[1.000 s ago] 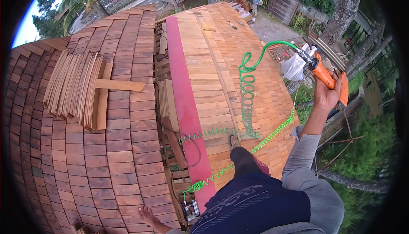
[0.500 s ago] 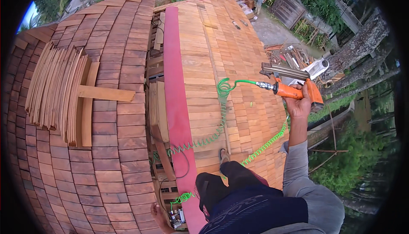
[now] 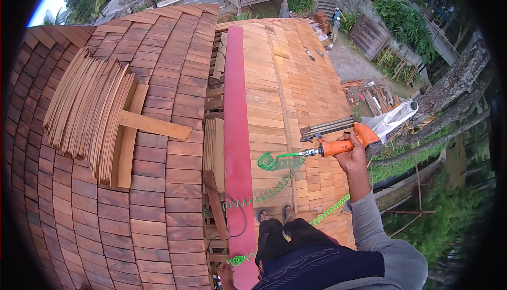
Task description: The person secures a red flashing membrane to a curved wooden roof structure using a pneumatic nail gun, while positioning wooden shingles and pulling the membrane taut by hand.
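My right hand (image 3: 354, 160) is wrapped round the orange body of a pneumatic nail gun (image 3: 335, 148), raised above the right side of the roof. Its dark magazine points left, and a green coiled air hose (image 3: 267, 161) hangs from its metal coupling, running back across the red strip. Low in the view, my left hand (image 3: 226, 276) is beside the red strip (image 3: 237, 131), close to a bunch of green coil (image 3: 237, 260). Its fingers are too small and partly hidden to read. My sandalled feet stand on the pale shingles (image 3: 264, 116).
Darker shingles (image 3: 153, 211) cover the left slope, bearing a large stack of wooden shingles (image 3: 87, 116) and a loose shingle (image 3: 158, 126). An open gap with battens (image 3: 214, 102) runs along the red strip. Beyond the roof's right edge are tree trunks (image 3: 454, 84) and lower ground.
The nail gun in my right hand has moved left and lower in view. My left hand has shifted right, toward the red strip. My head view has tilted up, and both feet now show.
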`<state>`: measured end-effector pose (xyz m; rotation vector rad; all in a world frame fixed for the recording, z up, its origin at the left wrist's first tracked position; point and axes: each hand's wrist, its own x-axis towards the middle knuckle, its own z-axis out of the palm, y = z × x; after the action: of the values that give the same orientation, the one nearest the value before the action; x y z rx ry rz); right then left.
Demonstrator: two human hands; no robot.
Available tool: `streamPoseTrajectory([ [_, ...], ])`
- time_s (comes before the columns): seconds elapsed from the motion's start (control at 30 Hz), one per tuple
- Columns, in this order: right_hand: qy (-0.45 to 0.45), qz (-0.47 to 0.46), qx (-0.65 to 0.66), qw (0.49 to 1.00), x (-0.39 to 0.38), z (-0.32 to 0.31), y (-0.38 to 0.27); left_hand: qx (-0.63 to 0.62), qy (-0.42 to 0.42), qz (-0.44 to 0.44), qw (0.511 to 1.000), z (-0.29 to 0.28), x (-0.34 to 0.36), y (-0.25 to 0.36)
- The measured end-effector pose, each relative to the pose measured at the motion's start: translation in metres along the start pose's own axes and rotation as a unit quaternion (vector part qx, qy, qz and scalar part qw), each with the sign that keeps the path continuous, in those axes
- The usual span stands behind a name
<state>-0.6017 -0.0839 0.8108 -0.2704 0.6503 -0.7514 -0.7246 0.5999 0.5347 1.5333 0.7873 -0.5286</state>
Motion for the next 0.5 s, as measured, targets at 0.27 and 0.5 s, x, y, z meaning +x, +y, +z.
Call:
streamPoseTrajectory([
  [0.27, -0.032, -0.057, -0.168, 0.984, -0.05, 0.006, 0.062, -0.003, -0.085, -0.042, 0.996, -0.007, 0.056, 0.026],
  [0.5, -0.118, -0.061, -0.424, 0.896, -0.018, -0.012, 0.09, -0.279, -0.204, -0.03, 0.938, 0.013, 0.12, 0.013],
])
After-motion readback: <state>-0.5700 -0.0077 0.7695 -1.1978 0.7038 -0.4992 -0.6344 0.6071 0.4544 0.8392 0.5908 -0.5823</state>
